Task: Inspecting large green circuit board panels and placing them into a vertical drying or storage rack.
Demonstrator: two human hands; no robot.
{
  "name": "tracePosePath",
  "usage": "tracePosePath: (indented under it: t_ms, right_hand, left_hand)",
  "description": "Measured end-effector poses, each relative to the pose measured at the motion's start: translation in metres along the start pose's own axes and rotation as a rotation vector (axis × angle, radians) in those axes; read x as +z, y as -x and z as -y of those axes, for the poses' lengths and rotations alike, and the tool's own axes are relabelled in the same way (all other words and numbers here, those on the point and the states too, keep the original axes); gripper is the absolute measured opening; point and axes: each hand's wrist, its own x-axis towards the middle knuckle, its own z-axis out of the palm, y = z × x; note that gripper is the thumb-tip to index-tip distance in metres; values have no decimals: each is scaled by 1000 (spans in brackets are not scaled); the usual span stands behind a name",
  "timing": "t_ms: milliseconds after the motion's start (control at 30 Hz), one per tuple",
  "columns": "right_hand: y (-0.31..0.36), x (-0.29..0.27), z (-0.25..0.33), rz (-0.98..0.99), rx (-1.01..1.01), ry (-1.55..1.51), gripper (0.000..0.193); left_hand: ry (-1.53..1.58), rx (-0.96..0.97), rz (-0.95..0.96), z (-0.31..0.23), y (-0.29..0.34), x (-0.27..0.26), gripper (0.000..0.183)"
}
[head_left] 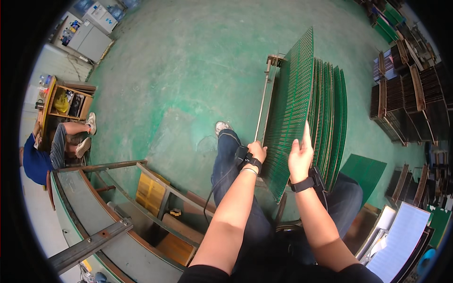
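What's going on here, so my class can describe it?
A person has a row of upright green boards between their legs. The right hand, thumb and fingers apart, is at the edge of the tallest board. The left hand is curled by the metal rod; its exact grip is unclear.

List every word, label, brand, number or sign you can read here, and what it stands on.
No text can be read in this picture.
White unit, upper left: blue marks, too small to read.
Small bottles near it: any labels too small to tell.
Green board by the right hand: no lettering can be made out.
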Motion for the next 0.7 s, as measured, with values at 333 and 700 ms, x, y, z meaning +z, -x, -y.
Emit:
tracePosePath:
  t_ms: [333,700]
  right_hand:
    - [-39,18,-33,34,-246,330,64]
    - [28,-10,-57,490,162,134,54]
  left_hand:
    - [-46,-3,53,-3,-1,2,32]
    - [-69,113,70,10,-5,6,22]
